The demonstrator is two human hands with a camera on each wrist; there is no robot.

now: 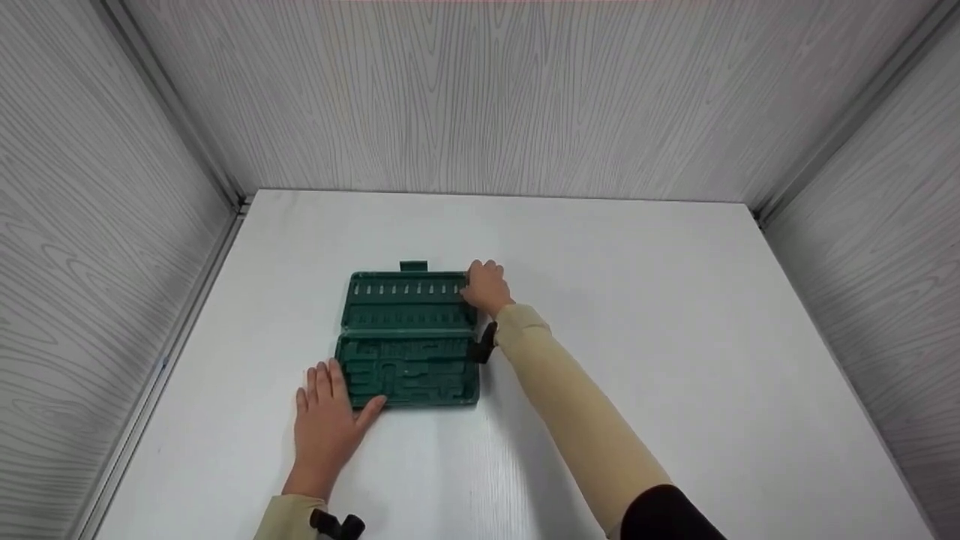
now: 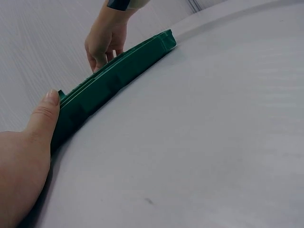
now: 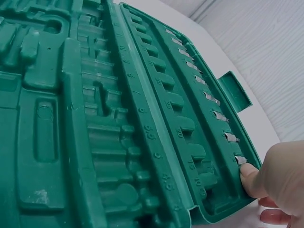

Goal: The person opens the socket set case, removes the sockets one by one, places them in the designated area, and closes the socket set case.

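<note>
A green plastic tool case (image 1: 409,367) lies unfolded flat on the white table, its lid (image 1: 405,304) at the far side. Moulded recesses and numbers cover its inside. Several small silver screwdriver bits (image 3: 219,116) stand in a row along the lid. My left hand (image 1: 326,424) rests at the near left corner, fingers straight along the left side, thumb on the front rim. At the lid's right end, my right hand (image 1: 487,287) grips the edge. Its thumb (image 3: 251,180) lies inside, against the closest bit (image 3: 241,160); the other fingers are outside, partly hidden.
The white table (image 1: 637,337) extends on both sides of the case. Grey wood-grain panels (image 1: 480,97) enclose it at the back, left and right. A latch tab (image 1: 413,265) sticks out from the lid's far edge.
</note>
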